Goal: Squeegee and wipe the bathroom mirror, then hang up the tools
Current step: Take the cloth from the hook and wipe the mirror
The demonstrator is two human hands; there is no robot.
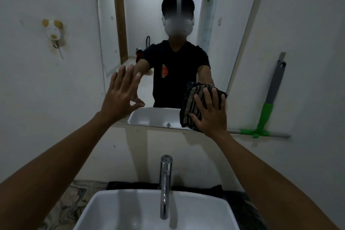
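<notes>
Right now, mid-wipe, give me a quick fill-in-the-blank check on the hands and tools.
The right hand presses a striped ____ against the mirror.
The left hand is open and holds ____.
The squeegee with the green head rests against the wall to the ____ of the mirror.

Missing words: cloth; nothing; right

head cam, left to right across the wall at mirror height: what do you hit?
Wall hook → left hand flat on the mirror → striped cloth → right hand pressing it → squeegee hanging on the wall.
</notes>
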